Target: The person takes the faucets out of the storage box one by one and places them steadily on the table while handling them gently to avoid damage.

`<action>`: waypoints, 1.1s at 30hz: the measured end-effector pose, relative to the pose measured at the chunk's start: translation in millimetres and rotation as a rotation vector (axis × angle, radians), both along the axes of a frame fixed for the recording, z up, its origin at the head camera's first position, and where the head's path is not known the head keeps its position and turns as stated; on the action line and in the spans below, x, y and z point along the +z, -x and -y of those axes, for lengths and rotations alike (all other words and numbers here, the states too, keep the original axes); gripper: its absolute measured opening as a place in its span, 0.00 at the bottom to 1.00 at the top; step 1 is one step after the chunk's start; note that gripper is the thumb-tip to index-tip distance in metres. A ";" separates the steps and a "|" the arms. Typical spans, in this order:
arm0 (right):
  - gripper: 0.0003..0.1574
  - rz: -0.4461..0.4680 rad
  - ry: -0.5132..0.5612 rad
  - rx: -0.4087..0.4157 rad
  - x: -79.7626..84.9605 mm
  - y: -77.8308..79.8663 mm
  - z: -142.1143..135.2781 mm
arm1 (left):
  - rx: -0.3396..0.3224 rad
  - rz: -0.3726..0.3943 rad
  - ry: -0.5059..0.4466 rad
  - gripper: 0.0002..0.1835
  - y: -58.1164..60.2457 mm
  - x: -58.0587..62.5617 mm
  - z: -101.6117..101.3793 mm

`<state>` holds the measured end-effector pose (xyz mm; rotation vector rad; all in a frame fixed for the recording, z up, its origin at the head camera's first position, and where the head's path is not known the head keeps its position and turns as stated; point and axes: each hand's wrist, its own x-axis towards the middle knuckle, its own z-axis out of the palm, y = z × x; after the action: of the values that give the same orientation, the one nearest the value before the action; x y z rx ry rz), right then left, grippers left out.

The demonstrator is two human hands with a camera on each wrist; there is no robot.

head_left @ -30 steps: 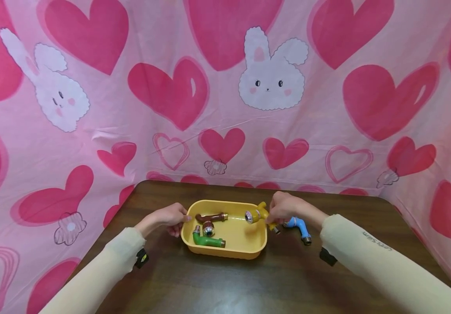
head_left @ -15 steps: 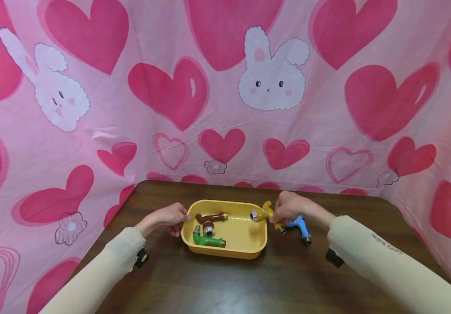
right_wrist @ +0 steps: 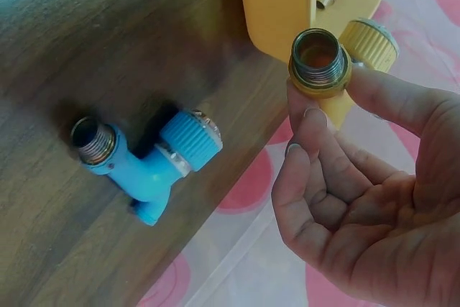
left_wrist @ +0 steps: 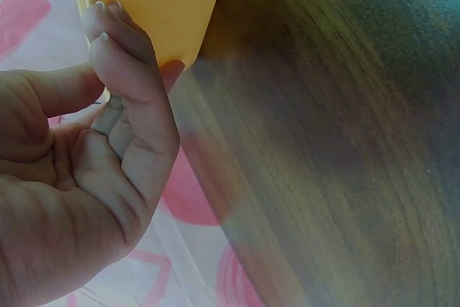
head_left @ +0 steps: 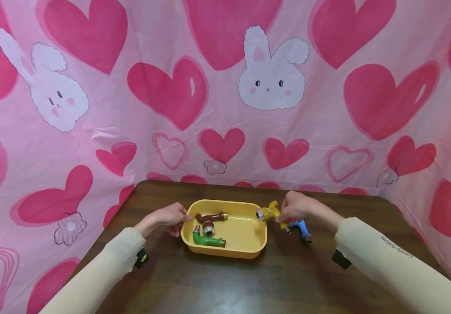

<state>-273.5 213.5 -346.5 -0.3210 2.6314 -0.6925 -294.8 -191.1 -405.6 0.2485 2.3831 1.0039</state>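
Note:
My left hand (head_left: 170, 217) pinches the left rim of a yellow plastic tray (head_left: 225, 254), thumb on one side and curled fingers on the other. In my right hand (head_left: 295, 206) a yellow tap (head_left: 274, 212) is held between thumb and fingers, raised at the tray's right end. Its threaded inlet (right_wrist: 316, 62) points to the camera in the right wrist view. Under and beside that hand, a blue tap (right_wrist: 147, 174) lies on the table, partly hidden in the head view. Inside the tray, a brown tap (head_left: 213, 217) and a green tap (head_left: 208, 240) lie at the left.
The dark wooden table (head_left: 225, 283) carries everything. Behind it and along its sides hangs a pink cloth (head_left: 225, 117) printed with hearts and rabbits. The table's back edge runs a short way beyond the tray.
My right hand has moved to the right with the yellow tap, from over the tray's right end toward the blue tap, now covering part of it. The left hand and tray stay put.

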 end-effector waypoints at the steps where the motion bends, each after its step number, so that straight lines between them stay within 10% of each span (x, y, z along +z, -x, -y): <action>1: 0.17 -0.002 0.004 -0.001 0.0 0.0 -1.2 | 0.002 -0.001 0.000 0.12 0.2 0.0 0.1; 33: 0.17 0.025 0.066 -0.053 -4.2 -11.4 -32.7 | 0.014 -0.004 0.011 0.13 -1.0 -2.0 0.0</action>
<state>-262.1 246.2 -350.7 -0.2605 2.6060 -0.7970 -293.9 -191.1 -407.6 0.2307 2.3966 0.9969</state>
